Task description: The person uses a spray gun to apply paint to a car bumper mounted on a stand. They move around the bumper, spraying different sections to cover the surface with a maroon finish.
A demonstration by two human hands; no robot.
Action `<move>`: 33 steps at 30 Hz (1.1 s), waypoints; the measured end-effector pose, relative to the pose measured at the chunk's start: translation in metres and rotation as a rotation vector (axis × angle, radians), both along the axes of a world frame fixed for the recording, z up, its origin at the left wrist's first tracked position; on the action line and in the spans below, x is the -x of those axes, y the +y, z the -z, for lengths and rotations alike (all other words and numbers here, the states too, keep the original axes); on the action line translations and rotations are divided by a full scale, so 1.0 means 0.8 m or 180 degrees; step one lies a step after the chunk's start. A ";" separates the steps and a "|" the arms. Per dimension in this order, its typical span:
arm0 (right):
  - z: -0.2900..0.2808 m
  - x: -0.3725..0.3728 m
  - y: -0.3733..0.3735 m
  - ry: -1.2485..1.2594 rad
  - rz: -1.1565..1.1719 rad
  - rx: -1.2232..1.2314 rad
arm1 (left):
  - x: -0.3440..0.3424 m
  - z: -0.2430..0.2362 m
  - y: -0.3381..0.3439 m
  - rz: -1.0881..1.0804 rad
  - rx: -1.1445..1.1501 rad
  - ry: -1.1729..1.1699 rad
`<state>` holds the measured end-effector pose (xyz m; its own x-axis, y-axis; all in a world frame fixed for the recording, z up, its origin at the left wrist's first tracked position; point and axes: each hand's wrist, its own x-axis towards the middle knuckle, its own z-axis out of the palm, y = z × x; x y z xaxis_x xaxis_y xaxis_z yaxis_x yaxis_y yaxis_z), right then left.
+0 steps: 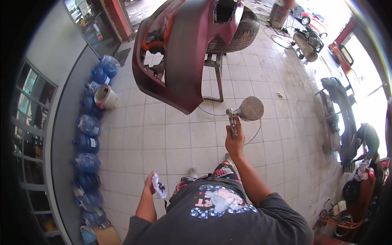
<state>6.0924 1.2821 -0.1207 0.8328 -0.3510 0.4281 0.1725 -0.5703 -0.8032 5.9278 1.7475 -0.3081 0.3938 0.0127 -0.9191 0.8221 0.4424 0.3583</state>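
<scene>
The person is wearing one dark shirt (171,228) bearing a printed picture and lettering. The left hand (149,183) is pinching one white cloth (158,187) with dark marks, its fingers closing on the edge. The right hand (234,143) is grasping one spray gun (232,121), fingers wrapping its handle, one round cup (251,108) sitting beside it. About ten blue jugs (87,125), some showing white labels, are lining the left wall. One maroon bumper (183,61) is standing ahead, apart from the gun, one tire (245,32) showing behind.
</scene>
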 end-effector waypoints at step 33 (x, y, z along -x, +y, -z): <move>-0.012 -0.319 -0.047 -0.0447 -0.0054 -0.0805 | 0.047 -0.040 -0.235 0.1049 -0.1307 0.0606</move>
